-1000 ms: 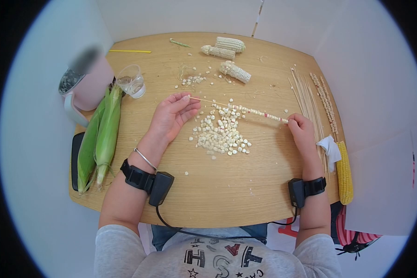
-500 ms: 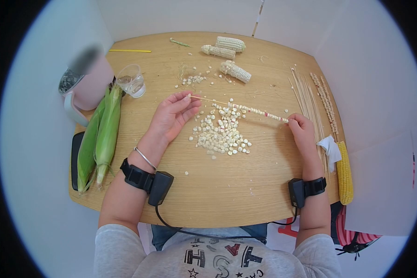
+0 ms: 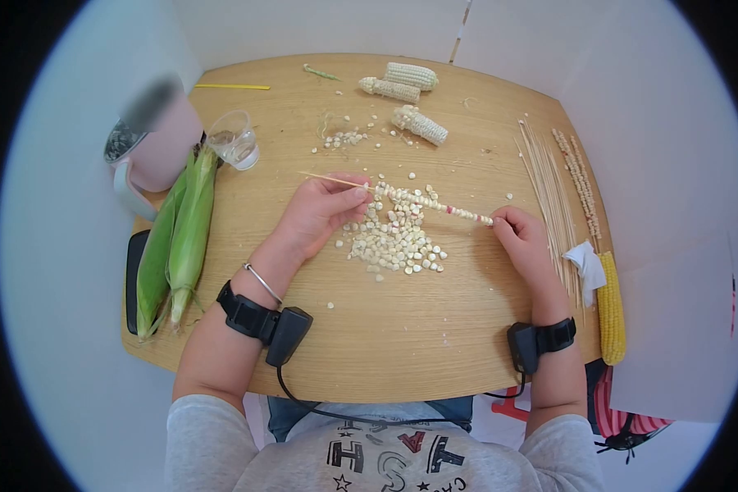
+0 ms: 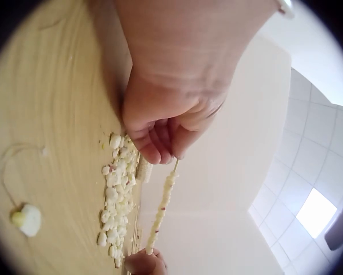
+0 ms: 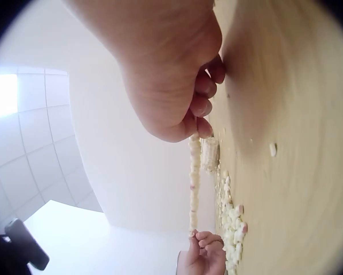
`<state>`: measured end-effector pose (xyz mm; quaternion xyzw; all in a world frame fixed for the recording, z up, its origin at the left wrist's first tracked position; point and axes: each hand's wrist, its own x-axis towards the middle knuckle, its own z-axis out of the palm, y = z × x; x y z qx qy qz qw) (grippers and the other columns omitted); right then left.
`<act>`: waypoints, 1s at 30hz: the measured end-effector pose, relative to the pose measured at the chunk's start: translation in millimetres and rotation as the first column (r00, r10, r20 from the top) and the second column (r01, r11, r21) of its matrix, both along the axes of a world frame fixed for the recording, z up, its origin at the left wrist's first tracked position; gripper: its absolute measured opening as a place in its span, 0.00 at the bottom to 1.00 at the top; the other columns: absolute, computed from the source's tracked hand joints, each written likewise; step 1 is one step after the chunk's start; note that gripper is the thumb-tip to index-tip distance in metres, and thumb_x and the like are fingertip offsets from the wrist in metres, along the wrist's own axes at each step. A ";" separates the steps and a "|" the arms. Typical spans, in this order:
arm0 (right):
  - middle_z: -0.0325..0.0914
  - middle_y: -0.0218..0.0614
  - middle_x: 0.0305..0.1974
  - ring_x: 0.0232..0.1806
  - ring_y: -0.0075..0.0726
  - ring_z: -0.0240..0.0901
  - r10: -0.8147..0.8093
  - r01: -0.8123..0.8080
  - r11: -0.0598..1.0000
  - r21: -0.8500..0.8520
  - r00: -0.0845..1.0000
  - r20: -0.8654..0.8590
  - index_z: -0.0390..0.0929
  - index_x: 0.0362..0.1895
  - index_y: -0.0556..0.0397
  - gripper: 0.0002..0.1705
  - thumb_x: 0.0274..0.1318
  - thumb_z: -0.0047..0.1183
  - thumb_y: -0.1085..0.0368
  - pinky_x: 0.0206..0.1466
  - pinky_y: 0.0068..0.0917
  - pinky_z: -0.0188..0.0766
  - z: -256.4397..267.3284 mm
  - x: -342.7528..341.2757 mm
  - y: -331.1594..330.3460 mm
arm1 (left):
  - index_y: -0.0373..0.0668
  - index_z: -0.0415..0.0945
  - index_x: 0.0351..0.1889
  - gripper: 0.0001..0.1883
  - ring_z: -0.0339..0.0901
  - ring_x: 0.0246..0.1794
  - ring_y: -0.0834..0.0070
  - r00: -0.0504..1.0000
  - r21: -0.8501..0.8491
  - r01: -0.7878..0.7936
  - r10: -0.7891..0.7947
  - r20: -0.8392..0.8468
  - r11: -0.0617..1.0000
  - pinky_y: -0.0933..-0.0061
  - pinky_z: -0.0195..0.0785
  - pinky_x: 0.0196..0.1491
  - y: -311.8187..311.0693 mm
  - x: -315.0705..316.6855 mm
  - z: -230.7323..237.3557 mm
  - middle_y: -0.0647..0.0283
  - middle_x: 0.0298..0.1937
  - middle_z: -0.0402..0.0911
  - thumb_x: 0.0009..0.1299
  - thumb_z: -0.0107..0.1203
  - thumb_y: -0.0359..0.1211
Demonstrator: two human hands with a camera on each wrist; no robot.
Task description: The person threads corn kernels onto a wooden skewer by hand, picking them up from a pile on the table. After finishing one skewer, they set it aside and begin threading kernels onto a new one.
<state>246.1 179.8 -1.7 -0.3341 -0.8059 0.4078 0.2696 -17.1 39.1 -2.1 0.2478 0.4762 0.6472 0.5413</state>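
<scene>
Both hands hold a wooden skewer threaded with pale corn kernels, a few of them reddish. It slants above a pile of loose kernels on the table. My left hand pinches it between thumb and fingers close to the left end of the threaded row. A bare pointed tip sticks out past that hand. My right hand pinches the other end, its remaining fingers curled. In the left wrist view the threaded kernels run from one hand's fingertips to the other's.
Partly stripped cobs lie at the back. On the left are husked green corn ears, a clear cup and a pink pitcher. To the right lie bare skewers, filled skewers, a tissue and a yellow cob.
My left hand has slid right along the skewer, from its bare tip to the threaded row, so the tip now shows beyond it. The right hand has shifted slightly left with the skewer.
</scene>
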 end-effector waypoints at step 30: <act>0.65 0.23 0.19 0.23 0.14 0.56 -0.121 0.124 0.992 0.006 0.977 -0.173 0.73 0.26 0.59 0.09 0.51 0.44 0.67 0.26 0.14 0.53 -9.4 7.5 17.1 | 0.41 0.77 0.33 0.09 0.64 0.26 0.83 0.510 0.091 -0.048 0.103 -0.854 0.995 0.82 0.59 0.30 -1.0 0.5 -8.3 0.68 0.27 0.68 0.54 0.51 0.24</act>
